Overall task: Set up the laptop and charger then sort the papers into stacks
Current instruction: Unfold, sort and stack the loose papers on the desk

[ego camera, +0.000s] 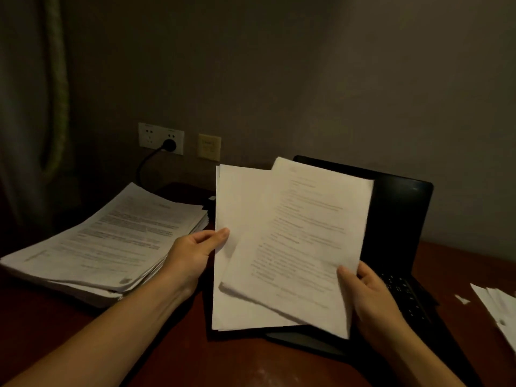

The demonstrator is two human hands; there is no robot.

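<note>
My left hand [192, 252] pinches the left edge of a blank-faced bundle of white sheets [240, 208], held up above the desk. My right hand [371, 297] grips the lower right corner of a printed bundle [304, 241] that overlaps the first one and tilts to the right. Behind both bundles stands an open black laptop [396, 216], screen dark, keyboard partly hidden by the papers and my right hand. A thick stack of printed papers [111, 241] lies on the desk to the left. The black charger plug [169, 145] sits in the wall socket, its cable running down behind the stack.
The dark red wooden desk [195, 358] runs along the wall. More white sheets [499, 311] lie at the right edge, with a small paper scrap [462, 299] beside them. A second wall plate [209, 146] is right of the socket. A curtain [33, 107] hangs at far left.
</note>
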